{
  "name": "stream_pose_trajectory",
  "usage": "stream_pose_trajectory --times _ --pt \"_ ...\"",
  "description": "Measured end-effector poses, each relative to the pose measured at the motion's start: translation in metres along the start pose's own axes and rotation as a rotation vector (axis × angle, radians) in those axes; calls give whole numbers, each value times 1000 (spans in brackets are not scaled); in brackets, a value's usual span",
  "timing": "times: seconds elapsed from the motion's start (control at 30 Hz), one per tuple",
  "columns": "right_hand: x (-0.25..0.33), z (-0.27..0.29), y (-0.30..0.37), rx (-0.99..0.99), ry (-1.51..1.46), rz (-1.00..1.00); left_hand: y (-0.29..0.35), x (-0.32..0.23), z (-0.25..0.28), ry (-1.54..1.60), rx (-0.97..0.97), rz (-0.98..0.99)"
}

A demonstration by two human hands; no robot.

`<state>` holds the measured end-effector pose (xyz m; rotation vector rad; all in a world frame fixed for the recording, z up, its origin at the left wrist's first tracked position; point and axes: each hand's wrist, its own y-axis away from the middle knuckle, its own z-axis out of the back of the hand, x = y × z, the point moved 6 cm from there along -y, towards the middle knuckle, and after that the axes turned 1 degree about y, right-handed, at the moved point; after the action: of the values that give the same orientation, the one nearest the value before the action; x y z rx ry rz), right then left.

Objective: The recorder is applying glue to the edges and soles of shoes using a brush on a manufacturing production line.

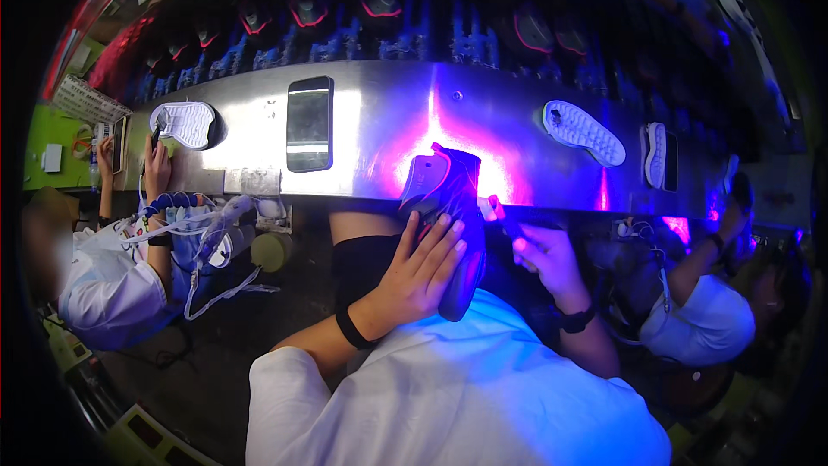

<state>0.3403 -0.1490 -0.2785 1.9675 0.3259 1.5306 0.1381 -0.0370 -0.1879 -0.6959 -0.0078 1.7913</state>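
Observation:
A dark shoe upper (pixel 461 185) with a thin red line near its heel rests against the front edge of the metal bench, its lower end toward my chest. My left hand (pixel 423 267) lies over its side, the thumb and fingers pressed round it. Just right of the shoe, my right hand (pixel 550 257) is closed round a slim dark tool (pixel 507 217) whose pale tip glows pink beside the shoe. Glare hides what kind of tool it is. Violet and pink light falls on the shoe, bench and right hand.
On the metal bench (pixel 371 112) lie a dark phone (pixel 310 125) and a white shoe sole (pixel 585 134). Behind run racks with several dark uppers (pixel 308 9). A co-worker's hand (pixel 157 168) works at another sole (pixel 186 124) on the left; another person (pixel 703 315) sits at right.

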Motion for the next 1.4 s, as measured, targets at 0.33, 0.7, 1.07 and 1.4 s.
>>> stream_pose_trajectory --times 0.33,0.7,1.07,1.4 --pt "24 7 35 -11 43 134 -22 -13 -2 -23 19 40" --pt "14 23 69 -31 -57 178 -56 -35 -11 -44 64 115" --pt "-11 25 109 -159 -168 217 -109 -49 -20 -250 -51 109" --pt "88 59 108 -517 478 548 -156 -30 -16 -171 -102 175"
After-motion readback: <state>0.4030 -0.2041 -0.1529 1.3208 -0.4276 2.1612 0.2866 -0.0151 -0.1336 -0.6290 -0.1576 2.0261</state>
